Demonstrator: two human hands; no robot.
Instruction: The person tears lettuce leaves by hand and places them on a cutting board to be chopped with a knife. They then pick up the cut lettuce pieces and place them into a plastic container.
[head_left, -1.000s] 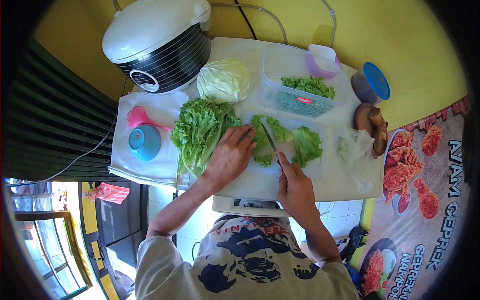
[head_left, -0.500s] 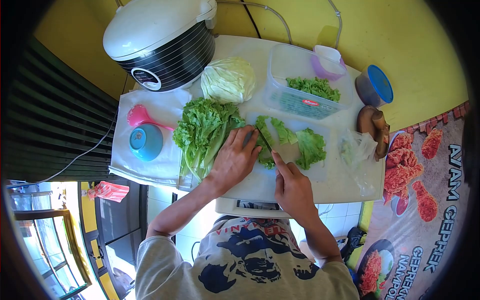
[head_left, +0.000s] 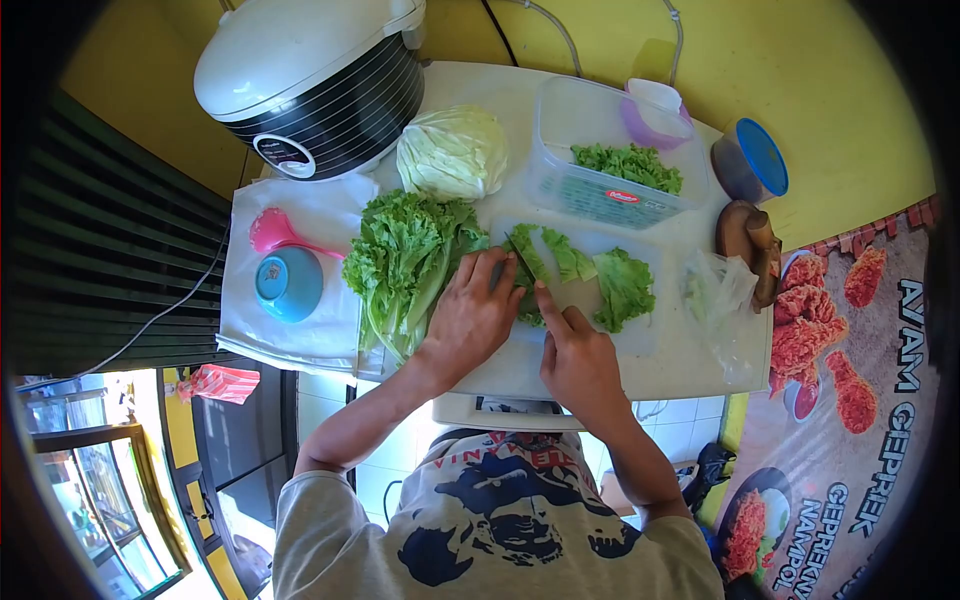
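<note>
My right hand [head_left: 582, 362] is closed around a knife [head_left: 521, 262], index finger stretched along the back of the blade. Curled fingers of my left hand [head_left: 470, 312] press down on lettuce just left of the blade; the hand hides most of what it holds. Right of the knife lie cut lettuce pieces [head_left: 570, 257] and a larger lettuce leaf [head_left: 625, 290], all on a pale, translucent cutting board [head_left: 640, 338]. A leafy bunch of lettuce [head_left: 400, 250] rests against the left side of my left hand.
Behind are a cabbage [head_left: 452, 152], a rice cooker [head_left: 315, 90] and a clear container [head_left: 560, 190] holding chopped lettuce. A blue bowl [head_left: 288, 284] and pink ladle [head_left: 272, 232] lie left. At right are a plastic bag [head_left: 718, 290], a wooden object [head_left: 745, 240] and a blue-lidded tub [head_left: 760, 160].
The knife and my right hand have shifted slightly left, bringing the blade closer to my left fingertips. My left hand stays on the lettuce. The camera view has shifted slightly.
</note>
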